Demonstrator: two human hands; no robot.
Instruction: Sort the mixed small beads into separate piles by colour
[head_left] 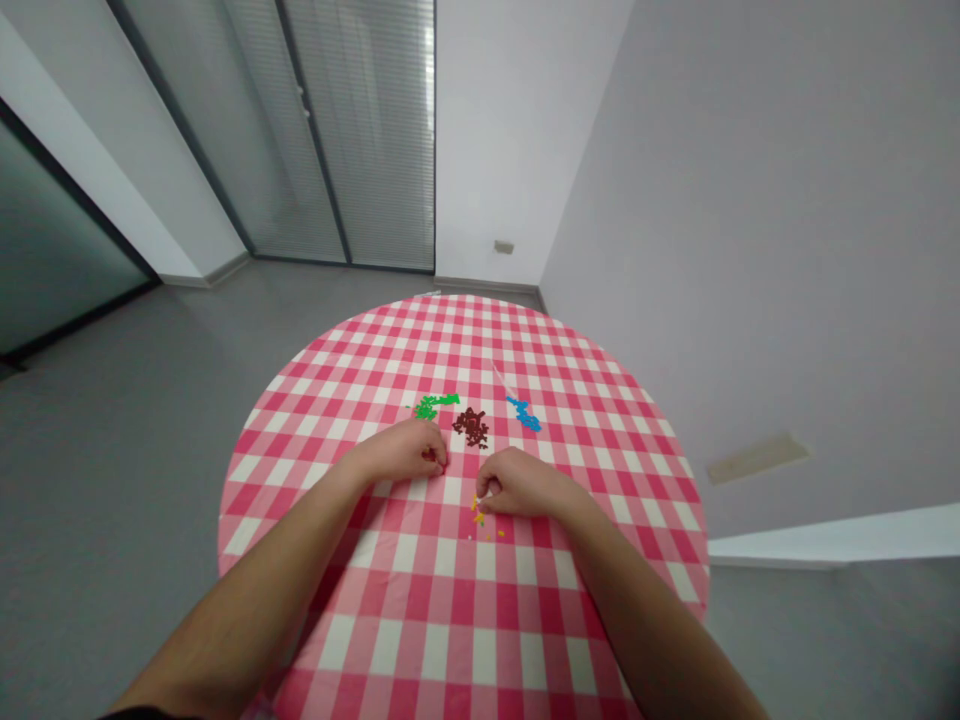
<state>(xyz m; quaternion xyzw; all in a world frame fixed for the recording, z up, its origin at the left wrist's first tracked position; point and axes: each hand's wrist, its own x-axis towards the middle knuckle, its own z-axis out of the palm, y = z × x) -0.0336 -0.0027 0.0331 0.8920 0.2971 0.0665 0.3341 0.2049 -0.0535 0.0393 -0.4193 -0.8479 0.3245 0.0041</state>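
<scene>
My left hand (409, 450) rests on the checked tablecloth with its fingers curled in; what they hold, if anything, is hidden. To its right, my right hand (525, 482) is closed in a pinch, thumb against forefinger, right over a few small yellow pieces (478, 518). A tiny pale bit shows at its fingertips, too small to name. Just beyond my left hand lies a cluster of small green pieces (426, 407). A heap of small dark brown pieces (471, 427) sits between and beyond both hands. Small blue pieces (524, 413) form a strip beyond my right hand.
The round table wears a pink-and-white checked cloth (420, 640). A few loose yellow bits (501, 533) lie nearer to me. Behind the table are a glass partition with blinds (375, 130) and a white wall (517, 130); another wall (772, 250) runs along the right.
</scene>
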